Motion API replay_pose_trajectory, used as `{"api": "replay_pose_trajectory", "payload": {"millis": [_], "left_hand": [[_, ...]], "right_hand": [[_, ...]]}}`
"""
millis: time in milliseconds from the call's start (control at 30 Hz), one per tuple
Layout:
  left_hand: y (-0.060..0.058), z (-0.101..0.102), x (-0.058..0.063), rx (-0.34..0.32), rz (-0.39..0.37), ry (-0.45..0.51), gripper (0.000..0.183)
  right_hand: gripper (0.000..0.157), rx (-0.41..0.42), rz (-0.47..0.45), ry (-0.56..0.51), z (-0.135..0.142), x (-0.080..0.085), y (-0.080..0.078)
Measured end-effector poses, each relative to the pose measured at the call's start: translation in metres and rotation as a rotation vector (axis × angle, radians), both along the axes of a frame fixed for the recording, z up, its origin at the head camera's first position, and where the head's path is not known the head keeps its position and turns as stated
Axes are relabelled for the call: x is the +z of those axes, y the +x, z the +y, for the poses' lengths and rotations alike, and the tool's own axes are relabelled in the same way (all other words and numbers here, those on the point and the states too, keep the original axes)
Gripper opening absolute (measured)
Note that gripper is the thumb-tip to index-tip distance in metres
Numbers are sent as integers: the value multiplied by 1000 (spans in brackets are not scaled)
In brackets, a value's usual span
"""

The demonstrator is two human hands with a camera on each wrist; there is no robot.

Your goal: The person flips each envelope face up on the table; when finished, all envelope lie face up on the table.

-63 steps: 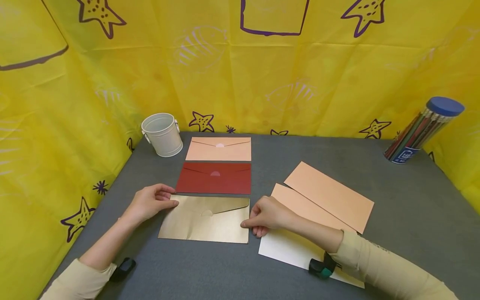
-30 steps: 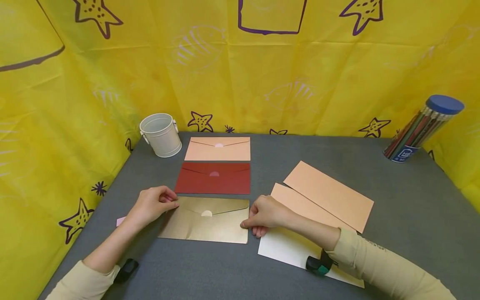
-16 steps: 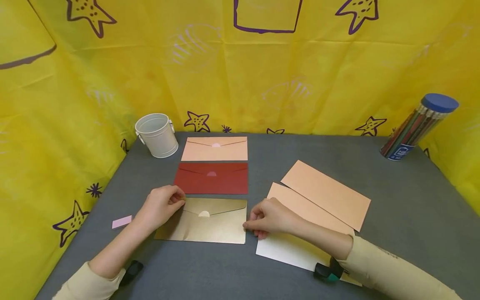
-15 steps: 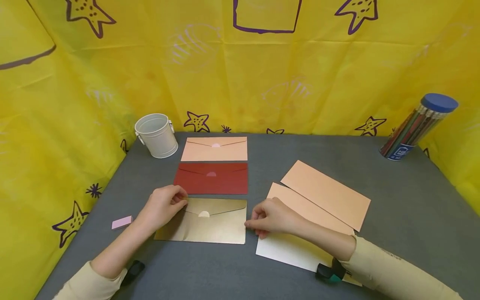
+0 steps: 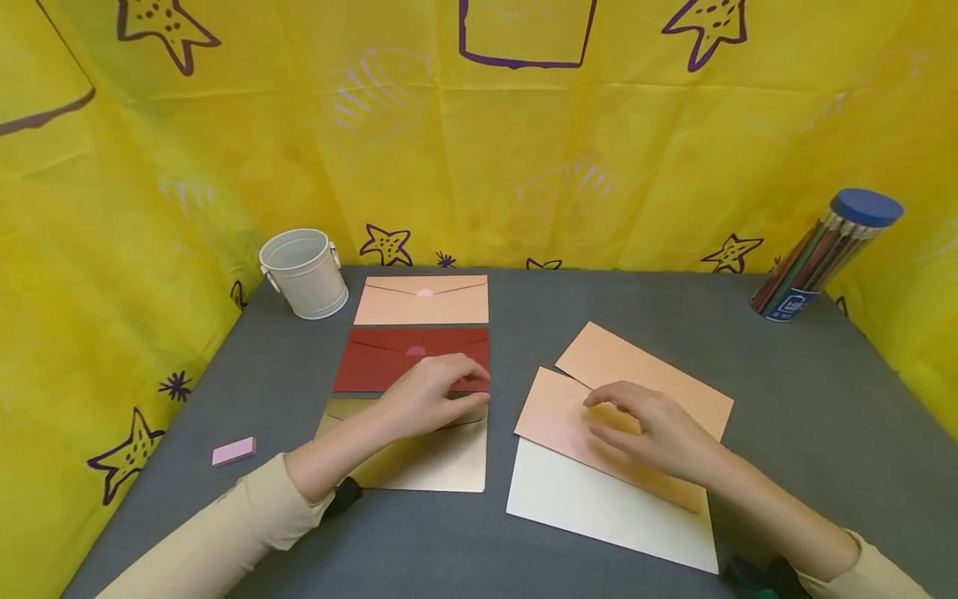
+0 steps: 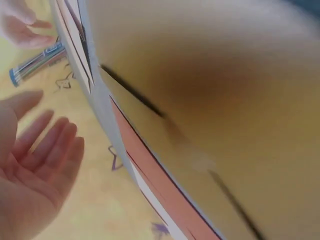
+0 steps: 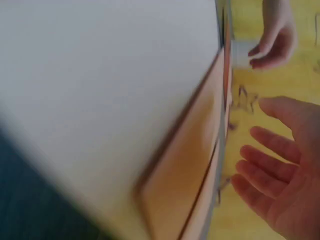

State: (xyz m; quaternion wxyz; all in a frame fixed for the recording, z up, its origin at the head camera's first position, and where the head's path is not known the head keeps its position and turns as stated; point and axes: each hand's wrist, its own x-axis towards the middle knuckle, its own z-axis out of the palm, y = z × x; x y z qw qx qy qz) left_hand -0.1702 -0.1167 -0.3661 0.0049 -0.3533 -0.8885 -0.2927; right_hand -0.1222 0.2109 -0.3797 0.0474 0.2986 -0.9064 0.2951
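My left hand [image 5: 430, 399] hovers over the gold envelope [image 5: 441, 466] and the lower right of the red envelope [image 5: 374, 366], its fingers slightly bent and nothing between them. Behind these lies a peach envelope [image 5: 419, 309], flap side up. Over the nearer of two peach paper pieces [image 5: 550, 408] is my right hand [image 5: 662, 428], thumb and fingers apart and holding nothing. The farther peach piece [image 5: 674, 374] slants behind it, and a cream-white piece [image 5: 591, 495] lies partly covered in front. Both wrist views show loose, spread fingers, as on the left hand [image 6: 37, 160].
A white bucket [image 5: 303, 274] stands at the back left of the grey table [image 5: 419, 549]. A small pink block [image 5: 234, 452] lies at the left. Toward the back right, a blue-lidded tube of pencils [image 5: 827, 254] stands before the yellow cloth [image 5: 479, 150].
My left hand has left the gold envelope's upper left corner and moved right across it. My right hand has let go of its right edge and moved right over the peach paper. The pink block came into view.
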Motion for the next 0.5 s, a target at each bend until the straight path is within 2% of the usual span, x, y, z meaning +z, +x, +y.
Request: {"api": "replay_pose_trajectory", "payload": {"millis": [100, 167, 300, 400, 500], "left_hand": [[-15, 20, 1, -106, -49, -51, 33], [-26, 34, 1, -162, -78, -85, 37], [-46, 61, 0, -252, -78, -181, 42], [-57, 79, -2, -274, -73, -258, 46], [-67, 96, -5, -273, -105, -315, 52]], "right_hand": [[44, -58, 44, 115, 26, 1, 1], [59, -92, -10, 179, 43, 3, 1], [81, -124, -193, 247, 74, 8, 2], [88, -120, -268, 257, 93, 9, 4], [95, -116, -305, 267, 107, 9, 5]]}}
